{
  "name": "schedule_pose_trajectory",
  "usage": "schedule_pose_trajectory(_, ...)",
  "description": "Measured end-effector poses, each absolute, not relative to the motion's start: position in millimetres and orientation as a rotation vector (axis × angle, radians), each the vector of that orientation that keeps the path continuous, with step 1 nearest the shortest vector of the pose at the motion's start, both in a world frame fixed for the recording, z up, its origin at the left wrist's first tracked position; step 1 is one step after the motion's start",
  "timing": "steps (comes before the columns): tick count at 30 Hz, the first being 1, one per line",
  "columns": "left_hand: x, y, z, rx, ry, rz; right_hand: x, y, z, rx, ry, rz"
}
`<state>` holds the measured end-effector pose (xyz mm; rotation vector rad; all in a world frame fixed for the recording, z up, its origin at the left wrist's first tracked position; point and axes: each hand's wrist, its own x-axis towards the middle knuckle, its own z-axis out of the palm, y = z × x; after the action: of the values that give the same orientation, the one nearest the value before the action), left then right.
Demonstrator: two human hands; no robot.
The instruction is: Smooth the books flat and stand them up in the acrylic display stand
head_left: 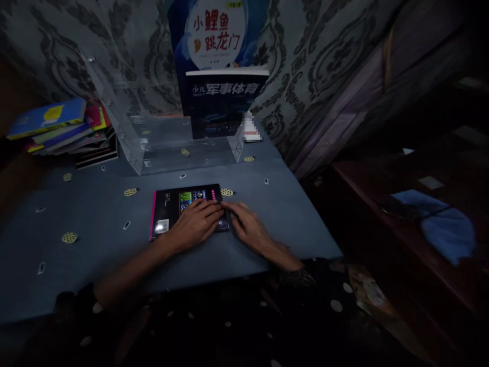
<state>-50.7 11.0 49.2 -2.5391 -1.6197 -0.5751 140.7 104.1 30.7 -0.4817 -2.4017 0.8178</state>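
A black book [160, 204] with a pink spine lies closed on the blue tablecloth, its back cover with a barcode and small colour pictures facing up. My left hand [196, 221] rests flat across the cover, fingers stretched towards the right edge. At that edge my right hand [248, 224] touches the book with outstretched fingertips, its thumb bent below them. The fingertips of both hands nearly meet. Part of the cover is hidden under my left hand.
Behind the book stands a clear acrylic rack [175, 165] holding a dark upright book [217, 112] and a taller blue book [178, 46]. A book pile [61, 127] sits at the back left. Right of the tablecloth [301, 224], a blue cloth item [446, 229] lies on a dark red surface.
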Motion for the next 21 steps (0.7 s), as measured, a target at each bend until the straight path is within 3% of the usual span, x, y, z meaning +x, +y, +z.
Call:
schedule_pose_trajectory(10, -38, -17, 54, -2.658, -1.366, -0.578, 152, 93, 35, -0.55, -2.283, 0.947)
schedule_pose_trajectory(21, -29, -13, 55, -2.52, -1.695, -0.276, 154, 93, 37, -0.482, -2.355, 0.837)
